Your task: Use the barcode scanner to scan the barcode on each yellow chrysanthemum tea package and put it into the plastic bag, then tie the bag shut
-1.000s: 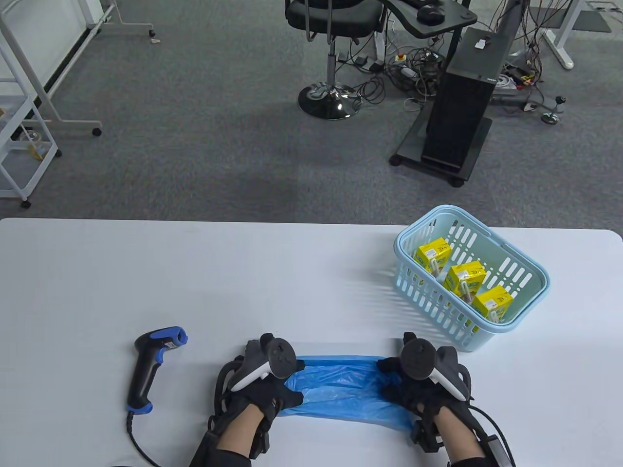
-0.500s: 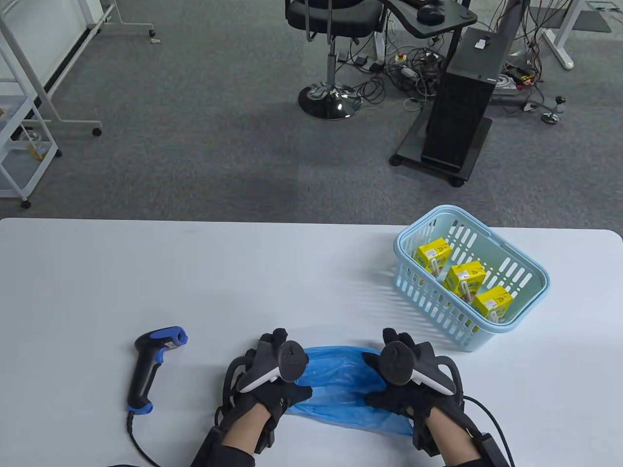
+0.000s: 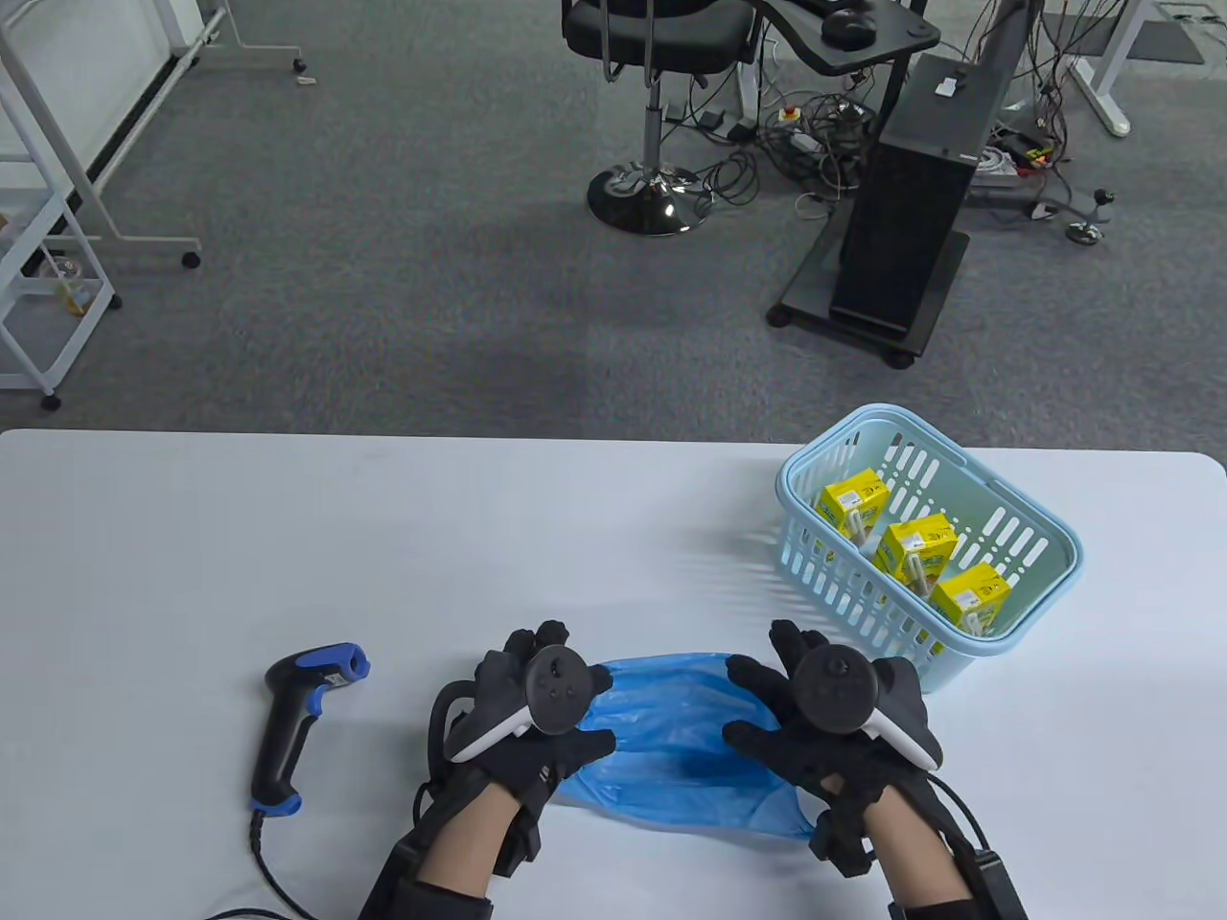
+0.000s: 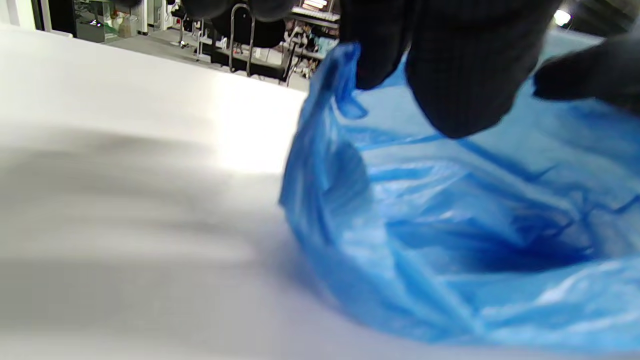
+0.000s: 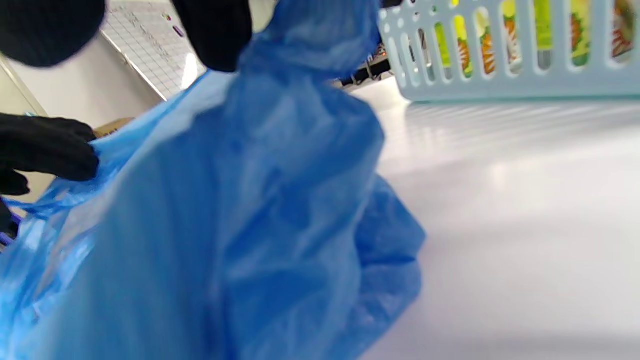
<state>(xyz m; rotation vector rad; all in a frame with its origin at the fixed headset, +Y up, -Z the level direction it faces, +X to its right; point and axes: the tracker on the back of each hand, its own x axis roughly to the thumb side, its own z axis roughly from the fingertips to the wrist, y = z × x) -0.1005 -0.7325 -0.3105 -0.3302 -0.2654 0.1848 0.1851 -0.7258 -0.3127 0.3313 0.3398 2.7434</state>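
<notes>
A blue plastic bag (image 3: 671,752) lies on the white table near its front edge, its mouth spread into a rounded opening. My left hand (image 3: 575,690) pinches the bag's left rim and my right hand (image 3: 757,700) pinches its right rim. In the left wrist view my fingertips (image 4: 370,60) hold a fold of the bag (image 4: 450,225). The right wrist view shows the bag (image 5: 250,225) lifted under my fingers (image 5: 215,35). Three yellow tea packages (image 3: 920,551) stand in a light blue basket (image 3: 1045,537) at the right. The black and blue barcode scanner (image 3: 297,728) lies left of my left hand.
The scanner's cable (image 3: 264,862) runs off the table's front edge. The basket (image 5: 500,80) stands close behind my right hand. Beyond the table's far edge are carpet, an office chair (image 3: 652,96) and a computer stand (image 3: 911,192).
The hands drew closer together, then lifted and moved slightly away from me. The bag went from a flat stretched strip to a rounded, opened shape.
</notes>
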